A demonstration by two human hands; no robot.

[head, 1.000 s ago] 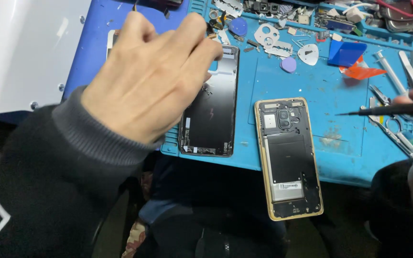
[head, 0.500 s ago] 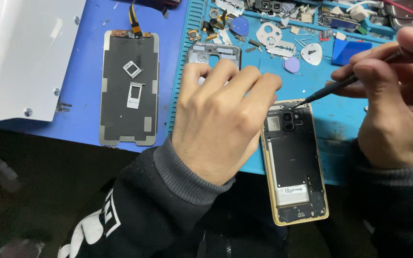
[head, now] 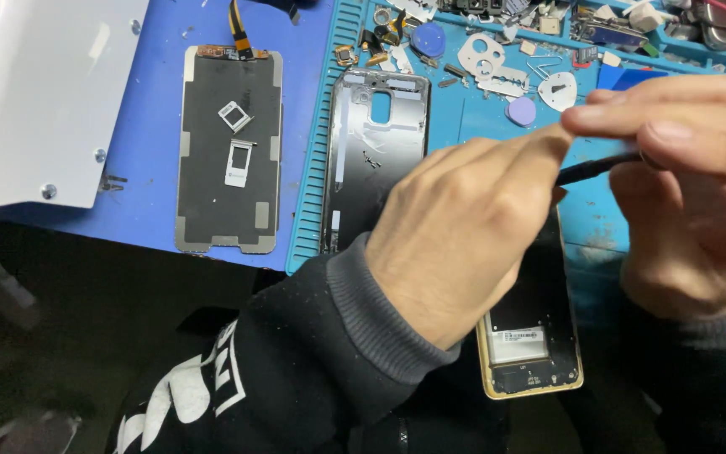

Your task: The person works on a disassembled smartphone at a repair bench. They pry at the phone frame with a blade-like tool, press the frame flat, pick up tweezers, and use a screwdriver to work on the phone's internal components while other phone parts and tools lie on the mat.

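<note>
Lying on the blue mat (head: pixel 464 126) of the worktop, the gold-framed phone body (head: pixel 531 357) sits directly beneath both hands, its upper part hidden by them. Its interior is black, with a white label near the lower end. The right hand (head: pixel 699 193) pinches a thin black tool (head: pixel 598 168). The left hand (head: pixel 464 227) arches over the phone, fingers extended toward the tool tip, holding nothing visible.

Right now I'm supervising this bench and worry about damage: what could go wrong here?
The left hand hides most of the gold-framed phone, so the dark tool in the right hand may slip unseen onto its parts. Two small card trays lie loose on the dark panel; a sleeve could sweep them off.
</note>
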